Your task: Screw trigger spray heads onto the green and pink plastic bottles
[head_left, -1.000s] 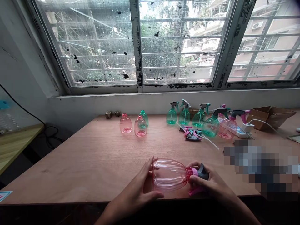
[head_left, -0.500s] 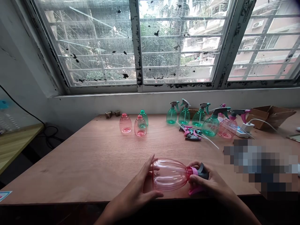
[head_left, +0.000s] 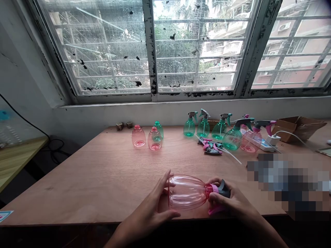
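A clear pink spray bottle (head_left: 187,193) lies sideways over the table's front part, its base to the left and its neck to the right. My right hand (head_left: 230,199) is closed around the pink collar and dark grey spray head, with the pink trigger (head_left: 216,209) pointing down below the fingers. At the other end, my left hand (head_left: 156,199) cups the base, thumb below and fingers behind; some fingertips show through the plastic. The tabletop (head_left: 103,182) is reddish wood.
Two pink bottles (head_left: 139,136) and a green bottle (head_left: 159,128) without heads stand at the back. Farther right are several green spray bottles (head_left: 203,127), loose spray heads (head_left: 210,146), a power strip (head_left: 266,146) and a cardboard box (head_left: 287,129). A blurred patch covers the right side.
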A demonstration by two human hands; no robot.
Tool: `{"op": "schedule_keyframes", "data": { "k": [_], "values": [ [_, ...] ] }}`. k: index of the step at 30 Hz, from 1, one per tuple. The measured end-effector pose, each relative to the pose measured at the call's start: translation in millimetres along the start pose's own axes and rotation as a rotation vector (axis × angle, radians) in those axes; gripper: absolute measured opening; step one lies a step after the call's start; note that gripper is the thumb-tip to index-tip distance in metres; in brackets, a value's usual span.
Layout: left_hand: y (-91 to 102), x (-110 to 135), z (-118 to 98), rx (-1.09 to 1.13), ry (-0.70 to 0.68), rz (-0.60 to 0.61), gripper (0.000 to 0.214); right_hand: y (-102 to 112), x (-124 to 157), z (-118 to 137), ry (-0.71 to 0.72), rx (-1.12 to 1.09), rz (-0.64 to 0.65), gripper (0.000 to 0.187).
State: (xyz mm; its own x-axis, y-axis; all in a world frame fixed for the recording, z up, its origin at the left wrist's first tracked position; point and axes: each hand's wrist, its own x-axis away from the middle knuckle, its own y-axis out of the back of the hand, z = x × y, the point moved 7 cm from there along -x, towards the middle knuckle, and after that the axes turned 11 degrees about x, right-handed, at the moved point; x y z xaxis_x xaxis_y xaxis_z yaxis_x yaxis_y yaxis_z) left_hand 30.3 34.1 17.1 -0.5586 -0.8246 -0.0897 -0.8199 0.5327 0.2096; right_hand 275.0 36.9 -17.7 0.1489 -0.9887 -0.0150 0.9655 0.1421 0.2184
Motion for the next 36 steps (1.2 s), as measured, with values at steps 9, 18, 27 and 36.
{"op": "schedule_keyframes", "data": {
  "k": [9,18,27,36],
  "values": [
    [-1.5,-2.1,0.5,0.057,-0.001,0.021,0.108,-0.6,1.4,-0.2,-0.013,-0.023,0.012,0.042],
    [-4.4,0.2,2.6,0.044,-0.087,0.057,0.095,-0.9,0.9,0.8,-0.001,-0.021,0.021,0.038],
    [-1.9,0.7,5.4,0.015,-0.009,0.028,0.099,0.0,1.2,-0.3,0.015,-0.03,0.012,0.038],
    [-1.3,0.2,6.6,0.004,0.022,0.038,0.109,-1.3,1.4,-0.8,0.001,-0.059,0.029,0.039]
  ]
}}
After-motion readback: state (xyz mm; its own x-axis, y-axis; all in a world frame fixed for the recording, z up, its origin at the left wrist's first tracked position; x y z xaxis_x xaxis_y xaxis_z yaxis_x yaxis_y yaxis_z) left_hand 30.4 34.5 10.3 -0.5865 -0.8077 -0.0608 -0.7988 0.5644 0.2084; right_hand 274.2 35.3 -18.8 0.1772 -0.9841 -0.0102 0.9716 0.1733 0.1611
